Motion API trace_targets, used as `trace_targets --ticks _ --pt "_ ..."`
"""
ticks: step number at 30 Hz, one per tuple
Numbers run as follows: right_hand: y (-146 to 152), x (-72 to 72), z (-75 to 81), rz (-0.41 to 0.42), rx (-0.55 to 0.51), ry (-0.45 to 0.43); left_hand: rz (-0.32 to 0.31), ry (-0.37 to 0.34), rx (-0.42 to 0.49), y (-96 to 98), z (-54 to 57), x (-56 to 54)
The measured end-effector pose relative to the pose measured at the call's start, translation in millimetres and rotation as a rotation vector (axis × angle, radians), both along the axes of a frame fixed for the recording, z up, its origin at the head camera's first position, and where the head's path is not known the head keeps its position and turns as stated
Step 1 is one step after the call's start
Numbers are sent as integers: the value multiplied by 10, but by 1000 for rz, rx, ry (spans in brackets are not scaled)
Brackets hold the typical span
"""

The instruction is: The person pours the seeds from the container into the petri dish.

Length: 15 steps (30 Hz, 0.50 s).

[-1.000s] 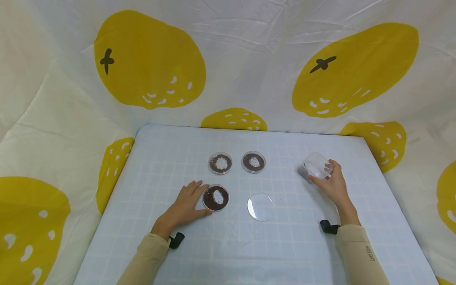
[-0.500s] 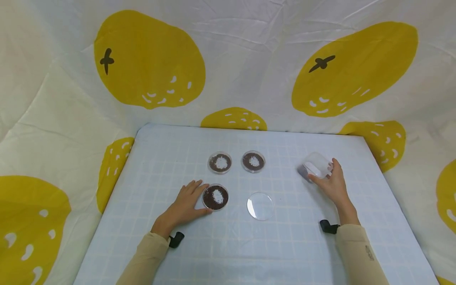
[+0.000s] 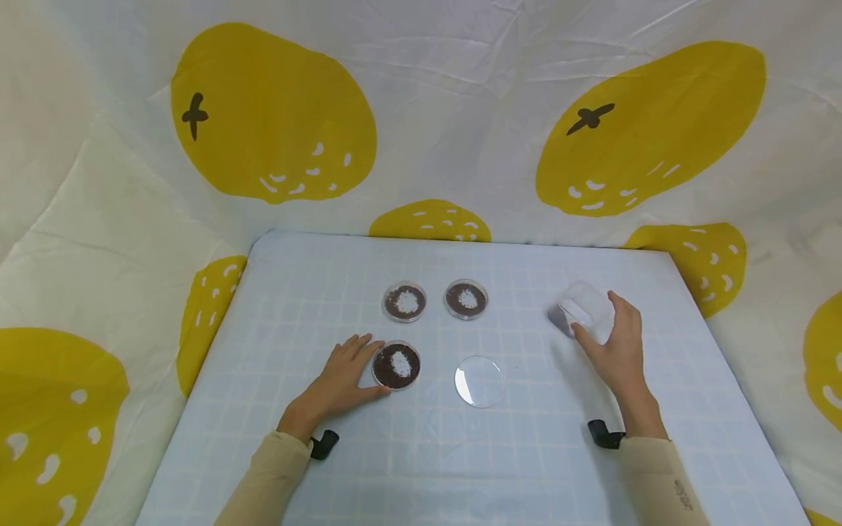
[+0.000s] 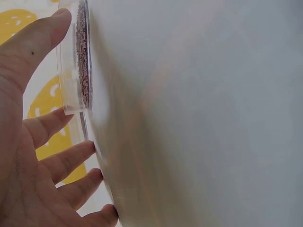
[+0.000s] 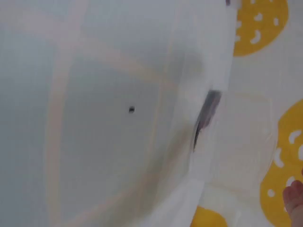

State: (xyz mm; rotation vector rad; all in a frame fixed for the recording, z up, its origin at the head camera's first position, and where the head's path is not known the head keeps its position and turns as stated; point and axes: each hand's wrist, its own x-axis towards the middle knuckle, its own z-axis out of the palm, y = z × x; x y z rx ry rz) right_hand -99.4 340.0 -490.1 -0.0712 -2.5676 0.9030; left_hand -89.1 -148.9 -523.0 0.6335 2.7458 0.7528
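Observation:
My left hand (image 3: 338, 376) lies beside a petri dish (image 3: 396, 365) in the head view, pinching its rim between thumb and index finger. Dark brown granules with a white patch on top fill this dish; in the left wrist view the granules show as a layer through the clear wall (image 4: 84, 61). At the right, a clear plastic container (image 3: 582, 305) with something dark near its base stands on the table. My right hand (image 3: 621, 347) is spread just beside it, and in the right wrist view a fingertip (image 5: 294, 201) is apart from the container (image 5: 239, 142).
Two similar petri dishes, a left one (image 3: 404, 301) and a right one (image 3: 465, 299), sit farther back. A clear round lid (image 3: 479, 381) lies flat between my hands. A printed cloth (image 3: 447, 131) hangs behind the pale checked table (image 3: 421, 453).
My right hand has let go of the clear container and drawn slightly back, its fingers wider apart. The left hand still holds the front dish in the same place.

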Motion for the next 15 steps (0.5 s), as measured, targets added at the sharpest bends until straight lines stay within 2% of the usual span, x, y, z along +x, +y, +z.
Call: trace_targets --ticks 3,8,15 --pt "-130 44 16 50 23 52 1 9 5 -6 -7 2" --pt "-296 94 35 120 2 50 1 -4 2 -12 -6 0" --pt "-448 146 30 283 5 111 0 -13 -5 -16 -16 -2"
